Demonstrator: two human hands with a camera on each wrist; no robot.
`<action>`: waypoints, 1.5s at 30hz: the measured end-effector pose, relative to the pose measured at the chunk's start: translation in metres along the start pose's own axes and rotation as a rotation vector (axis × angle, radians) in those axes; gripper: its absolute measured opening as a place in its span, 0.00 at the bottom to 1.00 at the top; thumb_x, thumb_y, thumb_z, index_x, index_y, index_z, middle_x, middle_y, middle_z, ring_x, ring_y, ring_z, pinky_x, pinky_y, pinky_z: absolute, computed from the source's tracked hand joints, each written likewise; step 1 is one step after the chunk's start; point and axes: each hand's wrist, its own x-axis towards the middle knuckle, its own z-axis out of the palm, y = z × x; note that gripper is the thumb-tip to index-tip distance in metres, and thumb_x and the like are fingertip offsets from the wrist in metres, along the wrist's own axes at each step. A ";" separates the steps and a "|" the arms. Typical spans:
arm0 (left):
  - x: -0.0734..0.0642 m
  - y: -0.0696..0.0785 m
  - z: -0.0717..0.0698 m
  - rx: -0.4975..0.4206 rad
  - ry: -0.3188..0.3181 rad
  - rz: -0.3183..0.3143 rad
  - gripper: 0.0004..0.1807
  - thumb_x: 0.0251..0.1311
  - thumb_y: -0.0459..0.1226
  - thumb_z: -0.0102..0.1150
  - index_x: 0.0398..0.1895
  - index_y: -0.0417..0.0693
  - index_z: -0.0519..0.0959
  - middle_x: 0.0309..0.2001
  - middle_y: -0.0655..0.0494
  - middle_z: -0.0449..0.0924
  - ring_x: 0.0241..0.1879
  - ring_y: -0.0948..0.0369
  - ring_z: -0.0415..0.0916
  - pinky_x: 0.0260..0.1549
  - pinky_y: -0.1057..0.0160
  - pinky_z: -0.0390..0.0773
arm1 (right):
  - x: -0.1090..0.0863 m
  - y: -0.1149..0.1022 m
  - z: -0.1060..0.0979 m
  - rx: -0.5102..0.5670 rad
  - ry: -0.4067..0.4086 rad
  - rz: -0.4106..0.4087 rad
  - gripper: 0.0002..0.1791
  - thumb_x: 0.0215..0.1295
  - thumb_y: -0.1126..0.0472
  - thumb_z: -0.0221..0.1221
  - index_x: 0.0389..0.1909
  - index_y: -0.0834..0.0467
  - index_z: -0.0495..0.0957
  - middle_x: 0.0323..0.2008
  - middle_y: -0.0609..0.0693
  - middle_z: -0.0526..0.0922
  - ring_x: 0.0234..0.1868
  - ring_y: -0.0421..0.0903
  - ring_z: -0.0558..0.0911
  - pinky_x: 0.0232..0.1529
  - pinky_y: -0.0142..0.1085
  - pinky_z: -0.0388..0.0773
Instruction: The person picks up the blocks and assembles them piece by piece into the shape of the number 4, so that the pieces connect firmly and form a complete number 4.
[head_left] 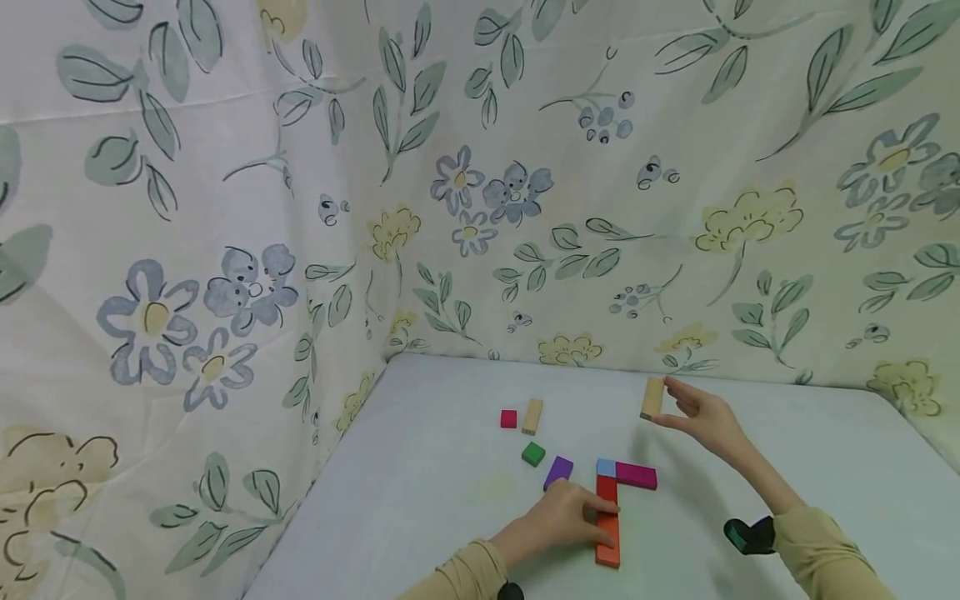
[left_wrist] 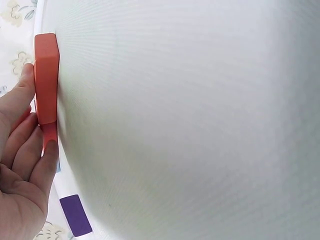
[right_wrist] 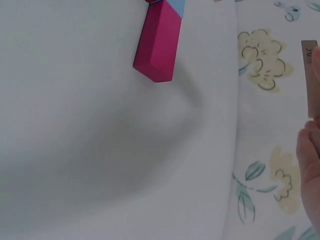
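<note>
My right hand [head_left: 705,421] pinches a plain wooden block [head_left: 652,398] by its ends, held up over the far right of the table. In the right wrist view the hand [right_wrist: 311,165] shows only at the right edge, with dark printed marks on the block's narrow side. My left hand [head_left: 561,521] reaches in from the left to a line of blocks. Its thumb touches the orange block [left_wrist: 46,80], and its fingers lie at the red block [head_left: 607,487] beyond. A light blue block [head_left: 606,467] sits at the line's far end, with a magenta block [head_left: 636,476] extending right from it.
A purple block [head_left: 559,472] lies just past my left hand. Farther back are a green block [head_left: 533,454], a small red cube [head_left: 508,419] and another wooden block [head_left: 532,417]. A floral cloth [head_left: 480,275] hangs behind the white table [head_left: 420,467] and along its left side.
</note>
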 end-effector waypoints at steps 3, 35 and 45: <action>0.000 -0.001 0.000 -0.009 -0.004 0.001 0.22 0.49 0.48 0.70 0.51 0.63 0.82 0.32 0.67 0.86 0.19 0.74 0.56 0.16 0.73 0.57 | 0.002 -0.003 0.000 0.004 -0.011 -0.002 0.47 0.58 0.49 0.65 0.69 0.69 0.55 0.66 0.71 0.62 0.63 0.67 0.67 0.51 0.46 0.73; 0.000 -0.001 -0.002 -0.005 -0.024 0.014 0.22 0.51 0.47 0.69 0.52 0.61 0.81 0.17 0.67 0.76 0.18 0.73 0.59 0.17 0.74 0.60 | 0.014 -0.023 0.019 0.239 -0.094 -0.086 0.44 0.59 0.54 0.64 0.71 0.65 0.55 0.69 0.65 0.60 0.67 0.62 0.64 0.54 0.36 0.73; 0.001 -0.002 -0.001 -0.017 -0.030 0.009 0.22 0.51 0.47 0.68 0.53 0.62 0.81 0.32 0.68 0.85 0.22 0.77 0.64 0.18 0.75 0.62 | 0.014 -0.018 0.032 0.204 -0.115 -0.074 0.44 0.58 0.53 0.65 0.70 0.65 0.56 0.68 0.66 0.61 0.66 0.63 0.65 0.55 0.44 0.72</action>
